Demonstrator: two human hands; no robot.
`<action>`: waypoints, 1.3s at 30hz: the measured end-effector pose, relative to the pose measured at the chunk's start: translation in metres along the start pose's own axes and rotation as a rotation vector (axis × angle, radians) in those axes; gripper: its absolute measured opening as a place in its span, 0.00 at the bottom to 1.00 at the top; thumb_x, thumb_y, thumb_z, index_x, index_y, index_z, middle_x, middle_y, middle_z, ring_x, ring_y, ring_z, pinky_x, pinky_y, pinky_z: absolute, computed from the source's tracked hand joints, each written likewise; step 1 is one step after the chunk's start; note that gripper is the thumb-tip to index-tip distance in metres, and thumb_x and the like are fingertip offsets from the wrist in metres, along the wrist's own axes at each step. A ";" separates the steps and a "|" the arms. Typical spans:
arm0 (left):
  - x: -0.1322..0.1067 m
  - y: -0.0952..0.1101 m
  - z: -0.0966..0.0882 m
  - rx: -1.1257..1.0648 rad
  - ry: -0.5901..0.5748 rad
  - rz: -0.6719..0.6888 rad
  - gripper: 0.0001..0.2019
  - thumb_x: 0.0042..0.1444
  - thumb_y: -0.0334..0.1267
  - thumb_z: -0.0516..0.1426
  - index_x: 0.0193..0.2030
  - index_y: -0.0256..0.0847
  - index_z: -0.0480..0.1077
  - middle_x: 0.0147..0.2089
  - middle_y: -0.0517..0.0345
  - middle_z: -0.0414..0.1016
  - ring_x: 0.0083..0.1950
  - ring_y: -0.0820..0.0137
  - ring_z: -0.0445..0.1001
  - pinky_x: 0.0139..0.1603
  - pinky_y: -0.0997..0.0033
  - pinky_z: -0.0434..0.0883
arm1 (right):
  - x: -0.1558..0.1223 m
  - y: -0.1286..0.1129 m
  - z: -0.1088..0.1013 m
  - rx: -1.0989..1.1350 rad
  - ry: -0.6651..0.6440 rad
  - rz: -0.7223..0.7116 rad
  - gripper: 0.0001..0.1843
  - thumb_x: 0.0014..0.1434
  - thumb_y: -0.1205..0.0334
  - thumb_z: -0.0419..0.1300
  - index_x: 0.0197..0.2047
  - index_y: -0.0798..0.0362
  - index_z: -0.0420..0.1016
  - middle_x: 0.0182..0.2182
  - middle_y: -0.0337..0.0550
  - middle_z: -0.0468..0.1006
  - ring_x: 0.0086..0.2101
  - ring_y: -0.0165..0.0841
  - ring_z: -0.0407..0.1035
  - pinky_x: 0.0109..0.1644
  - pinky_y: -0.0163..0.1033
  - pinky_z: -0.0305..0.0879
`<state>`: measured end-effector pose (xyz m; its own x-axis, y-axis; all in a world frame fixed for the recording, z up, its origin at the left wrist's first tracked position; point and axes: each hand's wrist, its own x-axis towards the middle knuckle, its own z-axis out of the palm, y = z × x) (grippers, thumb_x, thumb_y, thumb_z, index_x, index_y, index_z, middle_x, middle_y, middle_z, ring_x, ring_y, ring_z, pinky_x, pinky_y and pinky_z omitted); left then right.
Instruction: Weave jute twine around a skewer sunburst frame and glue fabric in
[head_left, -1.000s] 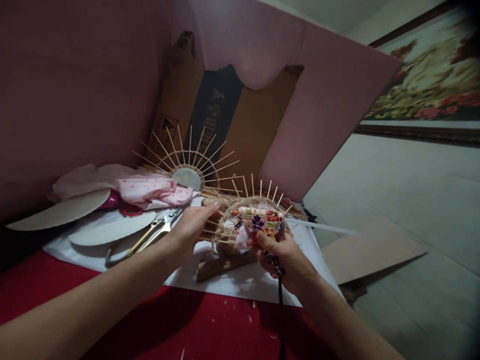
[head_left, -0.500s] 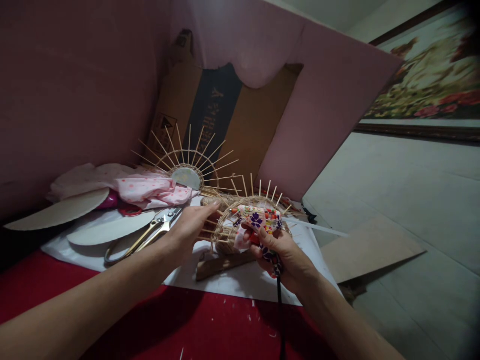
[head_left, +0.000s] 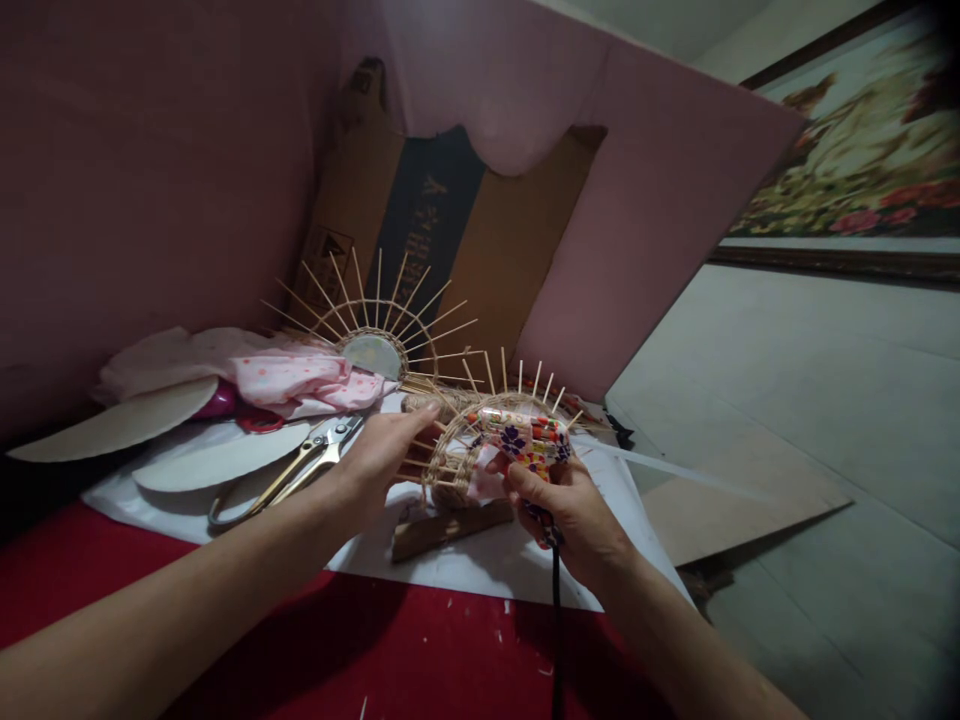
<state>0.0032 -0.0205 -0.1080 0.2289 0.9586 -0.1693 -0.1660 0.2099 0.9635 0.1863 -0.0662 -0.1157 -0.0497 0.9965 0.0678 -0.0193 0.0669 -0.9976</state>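
My left hand (head_left: pixel 394 440) is closed on the left side of a small basket (head_left: pixel 457 450) of twine woven round thin sticks, which fan out from its rim. A glue gun (head_left: pixel 525 432) with a bright flower pattern lies across the basket's front, its nozzle pointing left. My right hand (head_left: pixel 574 500) is wrapped round the gun's handle. From the gun's back end a long pale glue stick (head_left: pixel 675 468) sticks out to the right, and a black cord (head_left: pixel 556 620) hangs below. A piece of pink cloth (head_left: pixel 487 475) shows at the basket, partly covered by my right fingers.
Gold-handled shears (head_left: pixel 300 470) lie at left beside white oval pieces (head_left: pixel 217 460) and spotted pink cloth (head_left: pixel 292 378). A second stick-and-twine frame (head_left: pixel 371 355) leans behind, near a cardboard sheet (head_left: pixel 525 240). A brown strip (head_left: pixel 450 530) lies on white paper (head_left: pixel 420 572).
My right hand and the glue gun have tilted and shifted slightly. The glue stick reaches further to the right and looks blurred. My left hand and the basket stay put.
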 end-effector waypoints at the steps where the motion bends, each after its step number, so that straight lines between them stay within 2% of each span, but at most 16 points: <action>1: 0.000 0.000 0.000 0.001 -0.003 0.000 0.18 0.52 0.51 0.56 0.28 0.36 0.74 0.29 0.49 0.77 0.29 0.66 0.73 0.34 0.67 0.64 | -0.001 -0.001 0.000 -0.027 0.013 -0.015 0.18 0.47 0.49 0.67 0.30 0.57 0.73 0.16 0.33 0.64 0.13 0.20 0.50 0.12 0.29 0.44; 6: 0.002 -0.001 -0.001 0.008 -0.008 -0.005 0.18 0.54 0.51 0.55 0.29 0.36 0.73 0.30 0.49 0.78 0.29 0.66 0.73 0.34 0.68 0.64 | -0.004 -0.002 0.002 -0.124 0.031 -0.084 0.23 0.51 0.42 0.62 0.26 0.57 0.72 0.15 0.33 0.62 0.11 0.20 0.49 0.12 0.30 0.41; 9: 0.002 -0.001 -0.001 0.000 0.000 -0.006 0.18 0.53 0.50 0.55 0.28 0.35 0.74 0.29 0.50 0.77 0.28 0.67 0.72 0.33 0.68 0.64 | -0.003 -0.001 0.002 -0.165 0.038 -0.082 0.26 0.49 0.39 0.61 0.23 0.56 0.71 0.13 0.33 0.61 0.11 0.20 0.48 0.12 0.30 0.40; 14: 0.002 -0.002 -0.001 -0.006 0.007 -0.009 0.18 0.53 0.50 0.56 0.27 0.36 0.74 0.28 0.51 0.77 0.28 0.68 0.72 0.33 0.68 0.63 | -0.001 -0.001 0.002 -0.164 0.073 -0.066 0.25 0.45 0.40 0.65 0.20 0.55 0.67 0.13 0.34 0.63 0.12 0.20 0.49 0.12 0.30 0.40; 20: -0.001 -0.002 0.000 0.004 -0.030 0.005 0.19 0.53 0.51 0.55 0.27 0.36 0.74 0.27 0.51 0.77 0.28 0.68 0.72 0.33 0.68 0.64 | -0.002 -0.002 0.004 -0.152 0.072 -0.083 0.26 0.45 0.41 0.66 0.18 0.54 0.63 0.12 0.31 0.60 0.12 0.20 0.48 0.12 0.30 0.39; 24: -0.002 -0.002 0.001 0.000 -0.042 0.000 0.19 0.53 0.51 0.55 0.28 0.36 0.74 0.28 0.50 0.77 0.28 0.67 0.73 0.33 0.68 0.65 | -0.001 -0.001 0.003 -0.162 0.066 -0.085 0.25 0.46 0.42 0.65 0.19 0.53 0.63 0.11 0.30 0.59 0.11 0.19 0.47 0.11 0.29 0.39; 31: 0.001 -0.005 -0.001 -0.018 -0.070 0.002 0.19 0.54 0.51 0.55 0.29 0.34 0.74 0.29 0.48 0.78 0.28 0.66 0.73 0.33 0.68 0.65 | 0.002 0.004 -0.002 -0.185 0.081 -0.031 0.25 0.47 0.38 0.63 0.22 0.54 0.65 0.13 0.32 0.62 0.11 0.21 0.50 0.11 0.29 0.43; 39: 0.000 -0.003 0.001 0.007 -0.024 -0.003 0.19 0.55 0.50 0.54 0.27 0.35 0.73 0.27 0.52 0.76 0.27 0.68 0.72 0.32 0.69 0.64 | -0.002 -0.004 0.003 -0.190 0.044 -0.051 0.23 0.46 0.42 0.65 0.21 0.53 0.64 0.11 0.30 0.60 0.11 0.20 0.47 0.12 0.31 0.38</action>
<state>0.0041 -0.0217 -0.1111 0.2520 0.9532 -0.1672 -0.1588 0.2112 0.9645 0.1834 -0.0690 -0.1118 -0.0098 0.9925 0.1219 0.1682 0.1218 -0.9782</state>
